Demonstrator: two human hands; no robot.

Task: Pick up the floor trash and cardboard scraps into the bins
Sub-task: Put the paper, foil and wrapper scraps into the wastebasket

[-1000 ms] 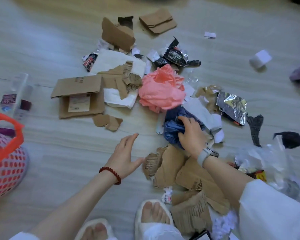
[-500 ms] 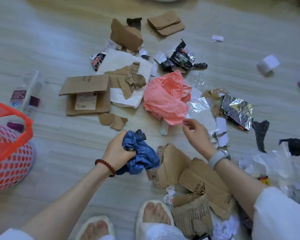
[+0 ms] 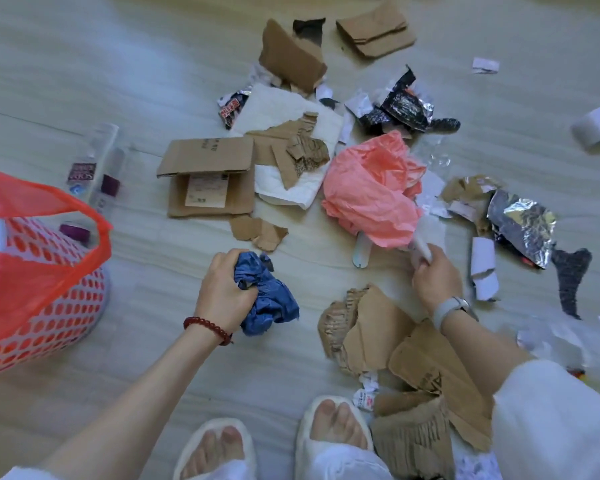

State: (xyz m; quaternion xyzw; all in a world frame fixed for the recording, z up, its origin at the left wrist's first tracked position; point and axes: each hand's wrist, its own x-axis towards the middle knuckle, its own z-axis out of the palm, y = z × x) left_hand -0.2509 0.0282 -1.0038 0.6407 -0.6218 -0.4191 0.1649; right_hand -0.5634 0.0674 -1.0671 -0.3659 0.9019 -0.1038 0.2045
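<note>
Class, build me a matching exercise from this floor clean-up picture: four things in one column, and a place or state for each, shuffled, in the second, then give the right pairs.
Things
1. crumpled blue bag
2. pink plastic bag
3. white basket
4. silver foil wrapper

Places or states
A. lined with a red bag, at the left edge
B. gripped in the left hand
C. on the floor, right of the pile
D. in the middle of the pile, just beyond the right hand

Pairs: 1-B, 2-D, 3-A, 4-C
</note>
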